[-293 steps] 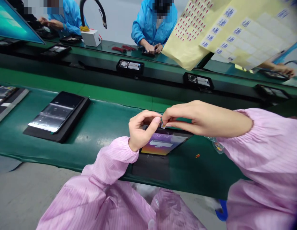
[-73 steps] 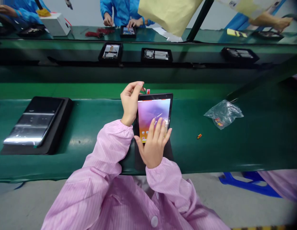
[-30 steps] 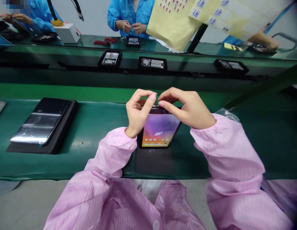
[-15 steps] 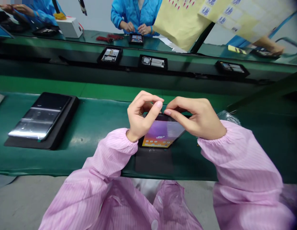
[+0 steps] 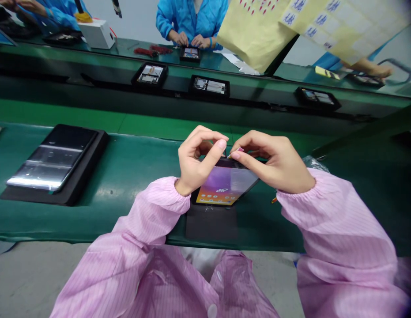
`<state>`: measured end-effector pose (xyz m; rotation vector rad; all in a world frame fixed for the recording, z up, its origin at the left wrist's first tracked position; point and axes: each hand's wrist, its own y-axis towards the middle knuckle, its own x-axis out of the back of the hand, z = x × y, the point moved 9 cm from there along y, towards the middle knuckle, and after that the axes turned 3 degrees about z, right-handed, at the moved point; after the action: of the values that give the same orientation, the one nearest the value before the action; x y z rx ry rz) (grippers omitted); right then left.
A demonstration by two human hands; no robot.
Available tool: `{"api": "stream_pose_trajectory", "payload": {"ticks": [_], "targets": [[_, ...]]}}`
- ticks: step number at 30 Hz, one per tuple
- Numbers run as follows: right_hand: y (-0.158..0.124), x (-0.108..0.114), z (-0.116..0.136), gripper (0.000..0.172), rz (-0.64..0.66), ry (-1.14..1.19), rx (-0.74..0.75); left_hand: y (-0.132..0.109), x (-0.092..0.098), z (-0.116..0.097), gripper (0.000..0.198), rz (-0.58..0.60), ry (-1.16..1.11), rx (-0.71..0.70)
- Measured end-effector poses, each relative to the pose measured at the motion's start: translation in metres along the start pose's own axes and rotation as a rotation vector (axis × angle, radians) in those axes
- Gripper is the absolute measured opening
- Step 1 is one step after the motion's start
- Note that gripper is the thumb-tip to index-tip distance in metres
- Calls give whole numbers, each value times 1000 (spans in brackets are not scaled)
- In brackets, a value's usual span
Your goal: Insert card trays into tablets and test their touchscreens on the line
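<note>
A lit phone (image 5: 223,185) with a purple and orange screen rests tilted on a dark pad (image 5: 212,223) on the green bench. My left hand (image 5: 195,159) curls over the phone's top left corner, thumb and forefinger pinched together. My right hand (image 5: 271,161) is pinched at the same top edge, its fingertips almost touching the left thumb. Something tiny sits between the fingertips; I cannot make it out. Both arms wear pink striped sleeves.
A dark phone (image 5: 54,157) lies on a black tray (image 5: 76,181) to the left. A small orange bit (image 5: 274,200) lies by my right wrist. Black trays (image 5: 208,86) ride the far belt. A person in blue (image 5: 188,22) works opposite. Yellow label sheets (image 5: 291,26) hang overhead.
Over the last second both hands stayed pinched at the phone's top edge. Earlier, my right hand lay flat on the screen, then rose to meet the left.
</note>
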<state>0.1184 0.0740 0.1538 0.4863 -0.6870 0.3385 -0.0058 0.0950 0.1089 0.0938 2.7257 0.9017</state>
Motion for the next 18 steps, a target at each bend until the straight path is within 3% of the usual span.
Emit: {"api": "stream_pose_trajectory", "payload": {"ticks": [2,5,8,11,14,16,18], "targets": [[1,8,-7,23,-62,78,-29,-4,-3,11,25,56,-61,69],[-7,36,-43,24,-370,274,-109,-17,-1,46,48,111,-138,273],[-42,47,-101,29,-661,485,-219,-34,20,88,59,-22,-87,510],[-88,11,-153,37,-678,739,-456,-61,38,115,58,-185,-43,754],[-135,-33,-174,38,-649,799,-614,-102,50,126,51,-310,25,1035],[-158,-53,-176,40,-654,748,-665,-127,57,130,53,-269,135,1185],[-175,-69,-174,43,-624,697,-714,-126,66,130,62,-50,343,1097]]}}
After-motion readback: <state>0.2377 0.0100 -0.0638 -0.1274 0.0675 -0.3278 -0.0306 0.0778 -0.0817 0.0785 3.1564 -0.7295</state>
